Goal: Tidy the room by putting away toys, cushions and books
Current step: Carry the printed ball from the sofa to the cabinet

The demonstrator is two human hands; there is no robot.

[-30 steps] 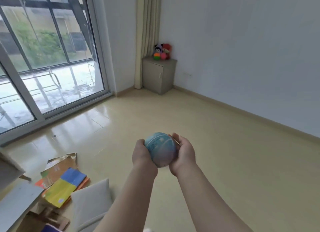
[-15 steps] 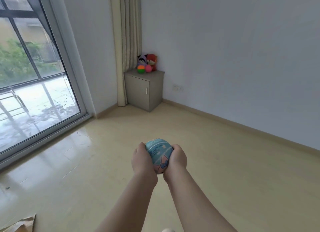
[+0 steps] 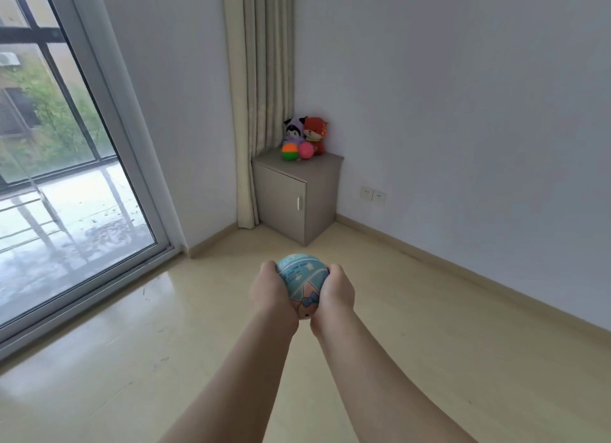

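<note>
A blue and pink printed ball (image 3: 301, 282) is held out in front of me between both hands. My left hand (image 3: 271, 292) grips its left side and my right hand (image 3: 335, 293) grips its right side, fingers curled round it. Straight ahead in the corner stands a small grey cabinet (image 3: 297, 196). On its top sit a purple plush toy (image 3: 294, 133), a red plush toy (image 3: 314, 132), an orange-and-green ball (image 3: 290, 152) and a pink ball (image 3: 305, 151).
A beige curtain (image 3: 261, 95) hangs left of the cabinet. A large sliding glass door (image 3: 59, 178) fills the left side. White walls meet at the corner, with a wall socket (image 3: 372, 195) low on the right wall. Pale tiled floor (image 3: 463, 360) lies between me and the cabinet.
The view has moved closer to the corner cabinet, which now looks larger. The books and cushion on the floor at lower left have left the view. Both hands still hold the ball.
</note>
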